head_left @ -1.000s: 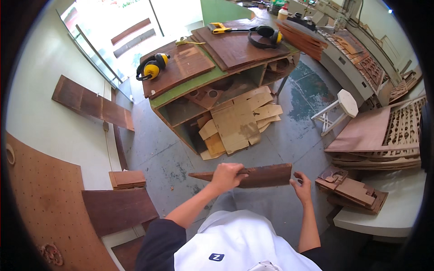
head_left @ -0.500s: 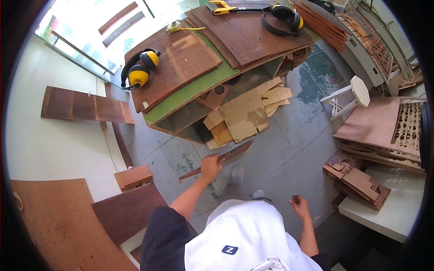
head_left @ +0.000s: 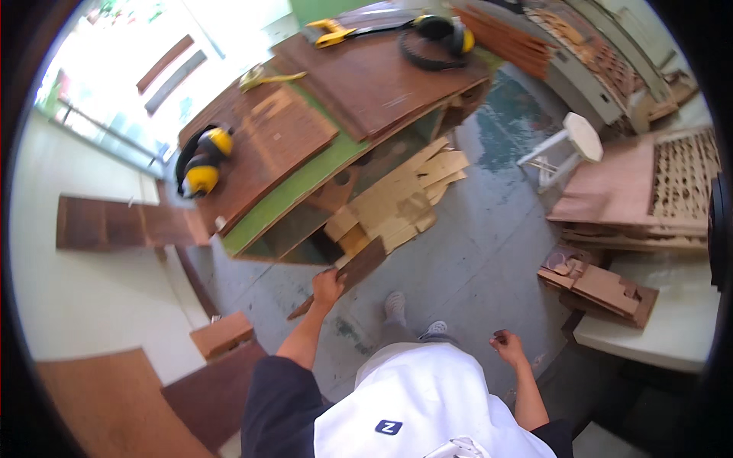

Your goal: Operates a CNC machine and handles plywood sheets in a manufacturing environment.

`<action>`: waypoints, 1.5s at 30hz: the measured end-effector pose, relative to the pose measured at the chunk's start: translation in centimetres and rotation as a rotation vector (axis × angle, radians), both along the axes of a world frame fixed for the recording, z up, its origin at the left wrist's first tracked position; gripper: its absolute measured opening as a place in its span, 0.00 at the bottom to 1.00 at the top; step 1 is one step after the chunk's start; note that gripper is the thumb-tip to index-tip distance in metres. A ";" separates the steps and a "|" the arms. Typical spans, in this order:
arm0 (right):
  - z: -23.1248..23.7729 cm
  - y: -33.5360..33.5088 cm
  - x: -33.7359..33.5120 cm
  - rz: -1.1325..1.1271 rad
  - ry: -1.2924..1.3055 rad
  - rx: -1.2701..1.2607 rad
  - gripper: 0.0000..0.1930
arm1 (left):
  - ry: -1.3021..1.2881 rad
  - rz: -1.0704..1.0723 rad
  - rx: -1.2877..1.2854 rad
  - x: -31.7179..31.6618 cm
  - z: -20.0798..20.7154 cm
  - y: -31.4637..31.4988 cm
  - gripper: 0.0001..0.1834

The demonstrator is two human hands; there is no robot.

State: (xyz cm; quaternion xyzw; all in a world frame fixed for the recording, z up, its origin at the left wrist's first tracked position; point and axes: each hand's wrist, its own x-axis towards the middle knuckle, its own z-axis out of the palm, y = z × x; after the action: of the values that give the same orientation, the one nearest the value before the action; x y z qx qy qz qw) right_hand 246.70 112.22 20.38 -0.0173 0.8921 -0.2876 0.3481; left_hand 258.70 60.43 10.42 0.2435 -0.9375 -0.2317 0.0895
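My left hand is closed around a narrow dark brown wooden board, held at a slant above the floor in front of me. The board's far end overlaps the flattened cardboard by the workbench in this view. My right hand hangs at my right side with loosely bent fingers apart, and nothing shows in it. Ahead stands a green-edged workbench carrying brown wooden panels, two pairs of yellow-and-black earmuffs, a yellow-handled handsaw and a tape measure.
A white stool stands to the right, beyond stacked wood panels and cut wooden pieces on a white table. Along the left wall lean a long brown board and more sheets.
My left hand and its board have shifted left, and the board has turned to show more of its broad face. My view has turned slightly. The right hand stays at my side.
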 end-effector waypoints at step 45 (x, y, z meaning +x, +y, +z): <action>-4.3 14.1 -51.8 -1.074 -0.515 -2.073 0.44 | 0.617 -0.311 0.960 -64.4 39.2 38.7 0.07</action>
State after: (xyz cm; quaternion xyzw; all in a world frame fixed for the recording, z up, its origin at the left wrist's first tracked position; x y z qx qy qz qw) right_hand 194.88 126.28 16.04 0.1434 0.0322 -0.9740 0.1723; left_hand 194.35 99.09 49.67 0.0378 -0.6832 -0.7005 0.2026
